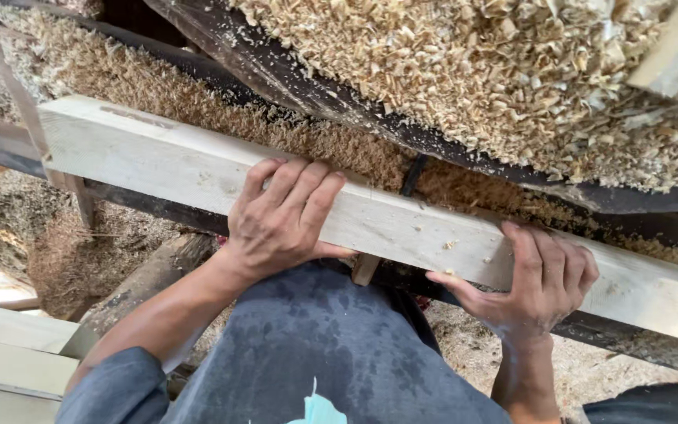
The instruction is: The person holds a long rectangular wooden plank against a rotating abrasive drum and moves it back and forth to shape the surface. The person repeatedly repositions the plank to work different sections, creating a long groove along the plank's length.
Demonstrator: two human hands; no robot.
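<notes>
Pale sawn timber plank [402,224], held flat across a dark machine bed [315,94] heaped with wood shavings [512,71].
Left hand [280,224] lies fingers-over the top face; right hand [539,283] wraps the near edge. Best kept level, pressure even, fingers off the far edge. Surface: smooth, square-edged, dusted with sawdust [198,102].

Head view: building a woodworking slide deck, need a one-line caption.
Left hand and right hand grip a long pale planed wooden beam beside heaped tan wood shavings.
</notes>
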